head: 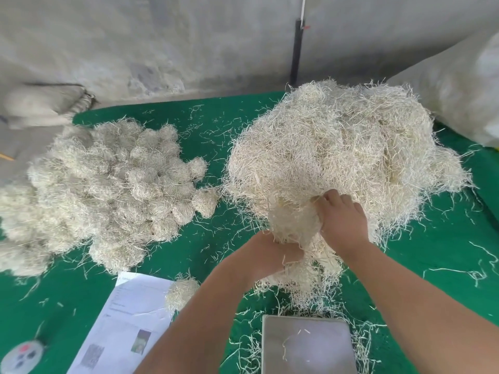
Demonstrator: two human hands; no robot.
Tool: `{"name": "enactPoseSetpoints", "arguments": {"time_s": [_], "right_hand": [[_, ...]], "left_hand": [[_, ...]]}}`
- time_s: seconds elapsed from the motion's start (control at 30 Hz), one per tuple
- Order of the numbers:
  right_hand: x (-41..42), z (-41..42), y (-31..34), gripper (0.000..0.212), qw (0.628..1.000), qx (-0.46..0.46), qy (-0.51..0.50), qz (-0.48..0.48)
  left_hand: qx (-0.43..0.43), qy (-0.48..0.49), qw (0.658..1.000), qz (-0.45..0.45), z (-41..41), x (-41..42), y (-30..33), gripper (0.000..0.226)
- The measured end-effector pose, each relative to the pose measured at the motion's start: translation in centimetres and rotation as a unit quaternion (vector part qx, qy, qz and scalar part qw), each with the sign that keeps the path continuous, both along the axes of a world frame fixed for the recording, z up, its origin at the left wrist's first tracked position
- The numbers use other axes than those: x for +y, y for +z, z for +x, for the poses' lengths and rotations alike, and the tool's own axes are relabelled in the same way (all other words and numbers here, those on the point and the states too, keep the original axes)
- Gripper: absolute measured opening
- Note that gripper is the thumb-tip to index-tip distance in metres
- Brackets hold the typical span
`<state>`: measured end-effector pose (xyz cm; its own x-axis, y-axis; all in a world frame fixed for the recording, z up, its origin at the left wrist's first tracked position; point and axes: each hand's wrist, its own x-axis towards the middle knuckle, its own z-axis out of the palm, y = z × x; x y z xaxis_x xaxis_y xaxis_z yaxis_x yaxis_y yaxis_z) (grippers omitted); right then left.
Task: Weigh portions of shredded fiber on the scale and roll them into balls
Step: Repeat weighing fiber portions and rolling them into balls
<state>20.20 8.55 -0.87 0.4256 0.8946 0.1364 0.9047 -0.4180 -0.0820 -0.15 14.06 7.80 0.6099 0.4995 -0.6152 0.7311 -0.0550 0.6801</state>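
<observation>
A big loose heap of pale shredded fiber [348, 152] lies on the green mat at right. At its near edge both hands hold a clump of fiber [293, 224]. My right hand [341, 220] grips the clump from the right, fingers curled into it. My left hand [272, 255] cups it from below, fingers buried in strands. The steel scale plate [307, 344] sits at the bottom centre with only a few stray strands on it. A pile of rolled fiber balls [108, 184] fills the left side. One ball [182, 290] lies alone by the paper.
A printed paper sheet [129, 319] lies at bottom left of the green mat [205, 238]. A round white device [23, 356] sits at the lower left corner. A large white sack [464, 82] stands at far right, a grey wall behind. Loose strands litter the mat.
</observation>
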Motion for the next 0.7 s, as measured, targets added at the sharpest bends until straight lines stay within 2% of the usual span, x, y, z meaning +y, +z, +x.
{"name": "enactPoseSetpoints", "arguments": {"time_s": [0.13, 0.33, 0.53, 0.63, 0.7], "right_hand": [[0.5, 0.4, -0.9, 0.043, 1.000, -0.008, 0.000, 0.016], [0.9, 0.8, -1.7, 0.043, 1.000, 0.002, -0.008, 0.017], [1.3, 0.5, -2.2, 0.049, 0.999, 0.037, -0.028, -0.001], [0.2, 3.6, -2.8, 0.069, 0.982, 0.110, -0.153, -0.023], [-1.1, 6.9, -3.7, 0.076, 0.965, 0.155, -0.209, -0.044]], "left_hand": [[0.016, 0.000, 1.000, -0.016, 0.2, 0.1, 0.5, 0.031], [0.036, -0.019, 0.999, 0.017, -1.8, 0.5, 0.8, 0.025], [0.044, -0.018, 0.999, -0.010, -1.5, 0.0, 2.0, 0.024], [0.032, -0.072, 0.997, -0.017, -3.5, -0.5, 3.0, 0.020], [0.017, -0.047, 0.999, -0.013, -4.8, -0.4, 3.6, 0.009]]}}
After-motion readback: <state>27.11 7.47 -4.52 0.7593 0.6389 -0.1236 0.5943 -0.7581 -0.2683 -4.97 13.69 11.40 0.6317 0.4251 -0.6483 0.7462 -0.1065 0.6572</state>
